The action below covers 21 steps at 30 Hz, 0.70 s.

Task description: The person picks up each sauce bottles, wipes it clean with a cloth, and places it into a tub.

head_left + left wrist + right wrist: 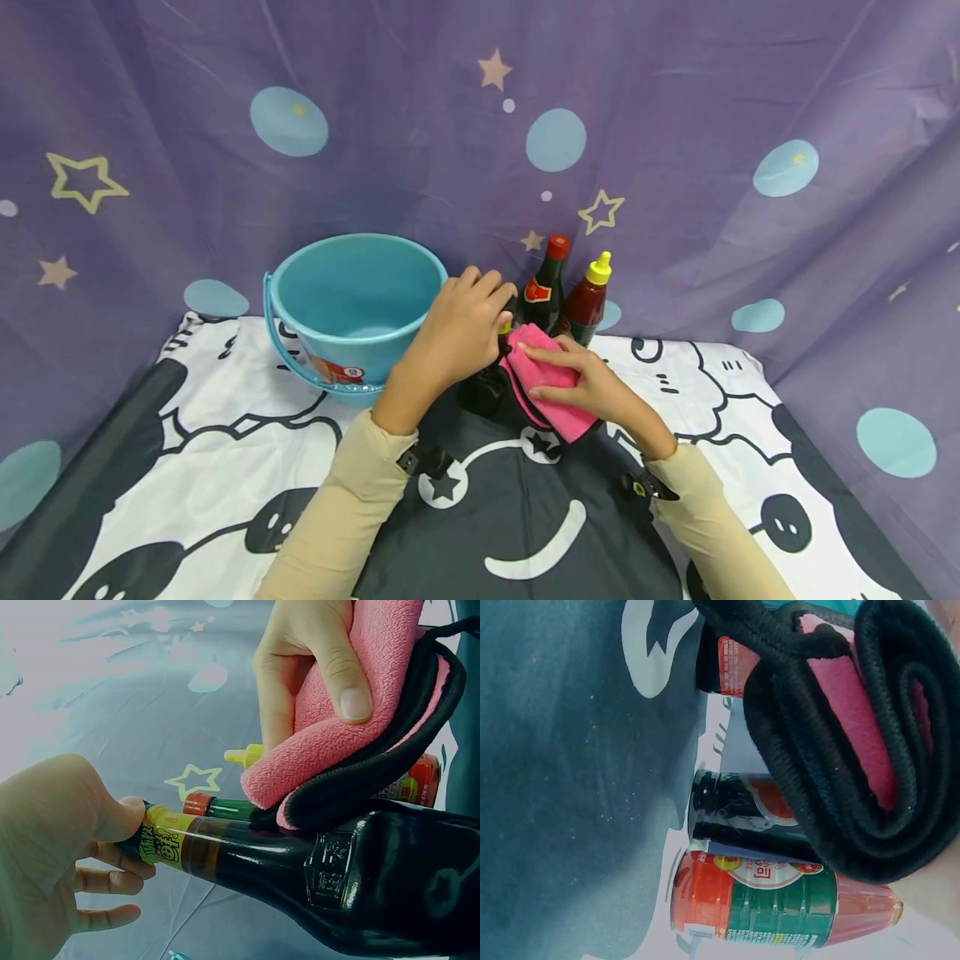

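Observation:
My left hand (465, 333) pinches the top of a dark glass sauce bottle (352, 877) by its cap, just above the yellow neck label. The bottle stands upright on the cloth-covered table, its lower part partly hidden in the head view. My right hand (581, 383) grips a folded pink towel (562, 417) with black edging. In the left wrist view the towel lies against the bottle's shoulder. Behind the towel stand a dark bottle with a red cap (543, 292) and a red sauce bottle with a yellow nozzle cap (587, 304).
A light blue bucket (360, 283) with a handle stands to the left of the bottles. A tablecloth (232, 475) printed with black and white cartoon sheep covers the table. Behind it hangs a purple curtain (420, 150) with stars and dots.

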Tool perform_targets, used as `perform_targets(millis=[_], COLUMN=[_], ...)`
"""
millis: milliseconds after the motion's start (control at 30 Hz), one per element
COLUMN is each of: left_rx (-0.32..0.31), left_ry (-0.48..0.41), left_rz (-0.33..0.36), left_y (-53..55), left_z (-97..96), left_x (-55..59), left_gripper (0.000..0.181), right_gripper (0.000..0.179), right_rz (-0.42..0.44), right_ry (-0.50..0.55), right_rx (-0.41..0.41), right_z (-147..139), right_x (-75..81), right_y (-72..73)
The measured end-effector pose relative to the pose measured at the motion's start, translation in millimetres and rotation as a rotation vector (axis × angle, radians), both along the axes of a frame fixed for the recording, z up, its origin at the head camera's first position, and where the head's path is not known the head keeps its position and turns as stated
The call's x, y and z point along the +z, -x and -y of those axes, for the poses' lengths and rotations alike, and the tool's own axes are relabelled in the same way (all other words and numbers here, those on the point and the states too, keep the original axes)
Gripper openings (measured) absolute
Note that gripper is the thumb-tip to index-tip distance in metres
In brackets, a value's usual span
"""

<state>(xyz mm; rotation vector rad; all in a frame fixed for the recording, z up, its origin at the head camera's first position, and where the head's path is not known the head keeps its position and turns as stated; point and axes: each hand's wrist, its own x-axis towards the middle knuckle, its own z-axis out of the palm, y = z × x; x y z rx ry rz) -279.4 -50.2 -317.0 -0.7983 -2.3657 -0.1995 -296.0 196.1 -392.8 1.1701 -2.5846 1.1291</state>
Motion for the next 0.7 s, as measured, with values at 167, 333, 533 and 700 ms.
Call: perform_targets(millis=[167, 333, 533, 700], left_rx=[0.002, 0.001, 0.006, 0.000], left_ry=[-0.007, -0.006, -0.007, -0.007], left_rz=[0.007, 0.022, 0.014, 0.017], left_y=[0.1, 0.0, 1.2, 0.1], left_z=[-0.5, -1.4, -1.0, -1.0], left_x=[-2.0, 0.3, 1.3, 0.4], left_gripper=[0.021, 0.022, 0.023, 0.022], right_gripper=[0.062, 0.062, 0.061, 0.057], right_rz=[0.009, 0.024, 0.036, 0.051], right_ry=[-0.021, -0.039, -0.036, -0.045], right_rx=[0.007, 0.004, -0.001, -0.006], right_z=[-1.7, -4.4, -4.6, -5.8], right_x=[-1.5, 0.7, 2.4, 1.0], right_y=[0.3, 1.8, 3.8, 2.8])
